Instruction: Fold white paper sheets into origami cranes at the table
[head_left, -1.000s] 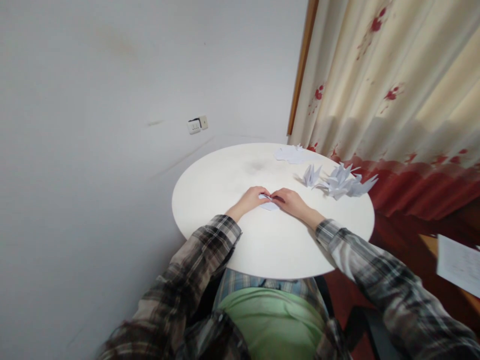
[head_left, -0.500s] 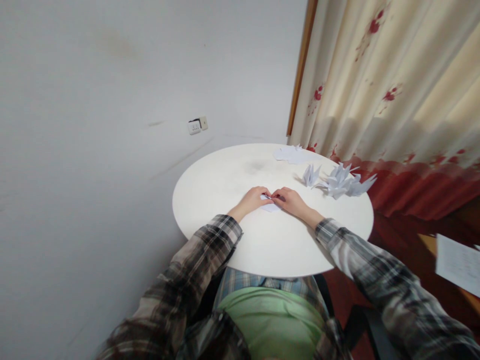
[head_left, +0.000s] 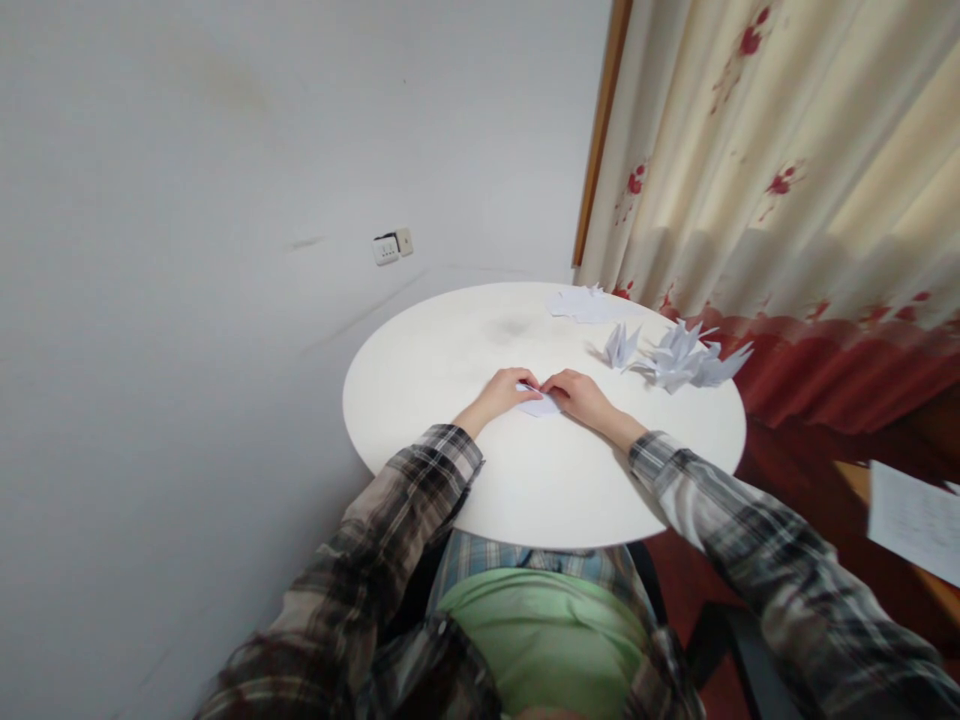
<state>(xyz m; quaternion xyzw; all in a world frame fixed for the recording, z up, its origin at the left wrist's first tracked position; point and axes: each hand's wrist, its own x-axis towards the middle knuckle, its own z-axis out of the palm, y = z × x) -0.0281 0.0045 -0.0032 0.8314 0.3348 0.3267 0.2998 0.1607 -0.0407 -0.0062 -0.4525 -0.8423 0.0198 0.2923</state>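
Observation:
A small folded sheet of white paper [head_left: 538, 406] lies low on the round white table [head_left: 495, 490]. My left hand [head_left: 508, 388] pinches its left side between thumb and fingers. From the other side, my right hand [head_left: 579, 393] is closed on the paper's far right edge. The fingertips of both hands nearly meet over the paper. Its folds are partly hidden under the fingers. To the right of my right hand stands a single folded paper crane [head_left: 621, 347].
Several more white paper cranes [head_left: 679, 358] are clustered at the table's right edge. Flat white paper [head_left: 581, 304] lies at the far side. A wall with a socket [head_left: 386, 249] borders the left, a patterned curtain [head_left: 750, 200] the right. Printed sheets [head_left: 915, 520] rest lower right.
My right thumb has drawn in from the paper, and more of the sheet shows between my hands. The whole view has shifted slightly; the cranes stay where they were.

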